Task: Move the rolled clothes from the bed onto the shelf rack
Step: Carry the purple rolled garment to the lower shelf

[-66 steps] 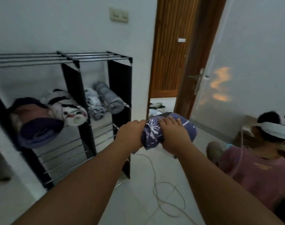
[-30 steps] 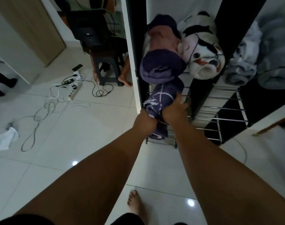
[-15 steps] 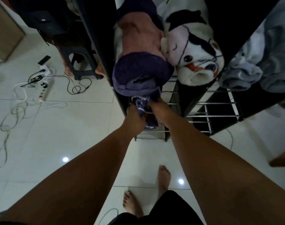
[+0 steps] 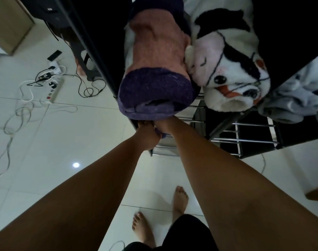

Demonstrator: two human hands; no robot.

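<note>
I look steeply down at the black shelf rack (image 4: 245,140) with chrome bars. Both my hands reach into its lower left compartment, under a big purple and pink rolled blanket (image 4: 156,73). My left hand (image 4: 147,134) and my right hand (image 4: 163,126) hold the navy patterned rolled cloth (image 4: 161,133); only a small purple edge of it shows between them, the rest is hidden under the blanket. A white, black and orange roll (image 4: 228,69) lies to the right of the blanket on the upper shelf.
Grey rolled clothes (image 4: 295,98) lie in the right compartment. On the white tiled floor to the left are a power strip (image 4: 53,91) and loose cables (image 4: 19,113). A black stool (image 4: 85,57) stands behind the rack. My bare feet (image 4: 161,212) are below.
I have stepped closer and leaned over the rack. Both hands have pushed the navy roll deeper into the lower compartment, so it is almost hidden under the purple blanket.
</note>
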